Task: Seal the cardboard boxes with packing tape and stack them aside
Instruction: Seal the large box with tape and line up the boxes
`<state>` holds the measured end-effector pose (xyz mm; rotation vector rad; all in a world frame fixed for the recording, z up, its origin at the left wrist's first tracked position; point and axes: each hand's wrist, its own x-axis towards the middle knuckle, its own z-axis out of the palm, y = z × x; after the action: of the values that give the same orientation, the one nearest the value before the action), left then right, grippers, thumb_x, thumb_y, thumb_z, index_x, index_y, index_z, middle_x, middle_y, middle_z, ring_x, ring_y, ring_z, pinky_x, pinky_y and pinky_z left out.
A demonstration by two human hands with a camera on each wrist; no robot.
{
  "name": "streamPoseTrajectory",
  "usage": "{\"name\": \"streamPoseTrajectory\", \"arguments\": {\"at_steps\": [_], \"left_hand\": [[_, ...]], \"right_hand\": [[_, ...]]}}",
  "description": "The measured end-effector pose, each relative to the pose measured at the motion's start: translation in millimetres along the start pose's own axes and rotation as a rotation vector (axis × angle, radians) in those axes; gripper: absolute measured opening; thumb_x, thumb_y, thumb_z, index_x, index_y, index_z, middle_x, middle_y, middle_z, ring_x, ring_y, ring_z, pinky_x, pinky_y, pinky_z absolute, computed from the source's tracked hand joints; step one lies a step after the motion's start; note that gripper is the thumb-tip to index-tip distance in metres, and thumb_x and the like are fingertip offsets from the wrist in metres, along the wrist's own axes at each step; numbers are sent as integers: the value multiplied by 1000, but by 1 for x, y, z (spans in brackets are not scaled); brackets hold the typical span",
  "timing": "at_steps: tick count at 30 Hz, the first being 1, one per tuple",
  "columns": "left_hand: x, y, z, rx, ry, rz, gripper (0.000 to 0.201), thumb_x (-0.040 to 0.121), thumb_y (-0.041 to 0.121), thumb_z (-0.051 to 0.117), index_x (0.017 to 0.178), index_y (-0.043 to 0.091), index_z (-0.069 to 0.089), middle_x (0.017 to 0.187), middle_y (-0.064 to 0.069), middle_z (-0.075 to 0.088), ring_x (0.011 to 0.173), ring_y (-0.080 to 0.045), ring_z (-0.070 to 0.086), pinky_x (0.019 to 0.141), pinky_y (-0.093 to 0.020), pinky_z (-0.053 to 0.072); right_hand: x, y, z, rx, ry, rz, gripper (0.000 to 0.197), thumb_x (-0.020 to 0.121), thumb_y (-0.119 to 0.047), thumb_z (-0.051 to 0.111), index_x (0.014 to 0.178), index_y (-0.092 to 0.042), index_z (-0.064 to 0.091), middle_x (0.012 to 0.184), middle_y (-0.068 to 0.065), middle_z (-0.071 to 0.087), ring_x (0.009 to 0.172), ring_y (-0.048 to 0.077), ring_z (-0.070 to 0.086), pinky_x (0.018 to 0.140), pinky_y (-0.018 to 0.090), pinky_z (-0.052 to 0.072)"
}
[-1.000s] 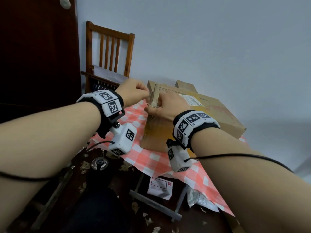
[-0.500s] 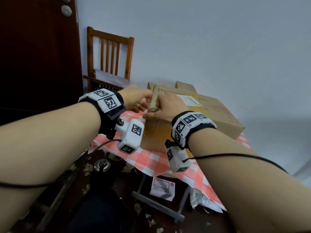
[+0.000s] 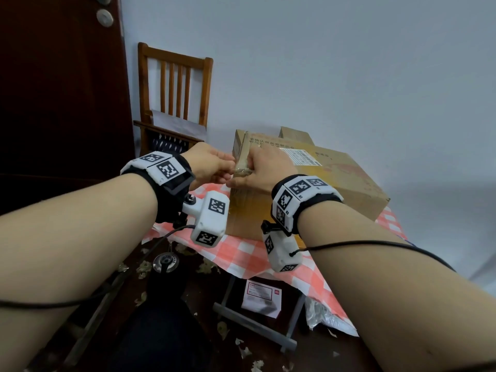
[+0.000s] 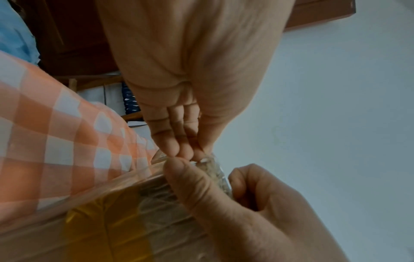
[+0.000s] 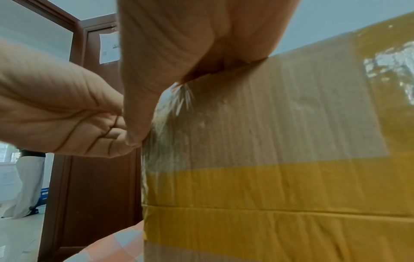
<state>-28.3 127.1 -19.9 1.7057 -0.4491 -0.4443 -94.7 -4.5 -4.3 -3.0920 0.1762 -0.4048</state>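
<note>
The left hand (image 3: pixel 209 163) and the right hand (image 3: pixel 264 170) both pinch a crumpled strip of clear tape (image 3: pixel 243 167) at the near top corner of the cardboard box (image 3: pixel 341 178) — the box stands on the checked surface (image 3: pixel 241 253).

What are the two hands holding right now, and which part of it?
Both the left hand and the right hand pinch a crumpled strip of clear packing tape at the near top corner of the cardboard box, fingertips meeting on it.
</note>
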Motion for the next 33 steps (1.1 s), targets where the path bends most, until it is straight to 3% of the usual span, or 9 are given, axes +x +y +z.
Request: {"name": "streamPoseTrajectory", "arguments": {"at_steps": [7, 13, 17, 20, 23, 25, 27, 30, 33], "left_hand": [[5, -3, 15, 271, -8, 97, 25, 99, 8, 40, 123, 5, 50, 97, -16, 60, 76, -24, 55, 69, -32, 48], [14, -8, 18, 328, -45, 9, 17, 100, 16, 40, 117, 14, 44, 85, -7, 52, 63, -16, 49, 47, -24, 41], [14, -10, 18, 228, -107, -13, 15, 99, 9, 40, 110, 5, 50, 76, -9, 51, 53, -16, 47, 38, -22, 41], [7, -11, 18, 204, -119, -16, 13, 97, 4, 41, 104, 2, 52, 74, -11, 50, 52, -16, 46, 37, -21, 42], [-4, -4, 16, 324, 46, 55, 14, 95, 7, 50, 84, 15, 50, 71, -9, 54, 61, -21, 53, 50, -25, 49], [-9, 2, 15, 444, 225, 184, 16, 88, 8, 58, 75, 16, 55, 66, -3, 57, 67, -23, 58, 64, -33, 53], [-14, 9, 16, 436, 349, 313, 20, 84, 12, 59, 65, 18, 59, 65, 4, 58, 73, -21, 62, 75, -35, 54], [-22, 15, 28, 482, 340, 410, 18, 90, 24, 58, 78, 16, 69, 77, 4, 64, 84, -18, 62, 82, -34, 51], [-26, 10, 36, 717, 234, 454, 35, 94, 34, 54, 90, 7, 74, 90, -12, 70, 88, -25, 64, 84, -41, 51]], "right_hand": [[0, -1, 2, 14, 17, 1, 56, 71, -63, 68, 88, -19, 40, 92, 1, 45, 84, 17, 40, 72, 30, 32], [2, 0, 4, 3, 22, 3, 59, 68, -63, 71, 89, -19, 39, 97, 4, 50, 86, 18, 40, 74, 30, 33], [0, 1, 3, -15, 26, -3, 61, 67, -63, 71, 90, -18, 38, 106, 7, 53, 90, 20, 40, 79, 31, 35], [-2, 0, 3, -36, 32, -10, 62, 66, -63, 72, 90, -18, 38, 103, 5, 49, 96, 22, 43, 82, 32, 37], [-2, 2, 1, 20, 4, -29, 59, 62, -57, 78, 85, -20, 39, 95, 0, 44, 88, 18, 40, 75, 30, 34], [-1, 9, -4, 216, 2, -48, 49, 62, -46, 82, 81, -22, 45, 93, 0, 50, 84, 18, 45, 69, 29, 36], [-4, 17, -8, 406, 68, -40, 35, 68, -36, 81, 89, -21, 57, 93, -4, 53, 80, 11, 49, 70, 27, 39], [-17, 23, -5, 475, 178, 8, 29, 76, -33, 77, 99, -16, 72, 90, -12, 52, 77, 4, 51, 73, 23, 43], [-26, 23, -2, 323, 191, -15, 30, 84, -35, 68, 107, -16, 73, 116, -1, 59, 103, 16, 56, 90, 29, 43]]}}
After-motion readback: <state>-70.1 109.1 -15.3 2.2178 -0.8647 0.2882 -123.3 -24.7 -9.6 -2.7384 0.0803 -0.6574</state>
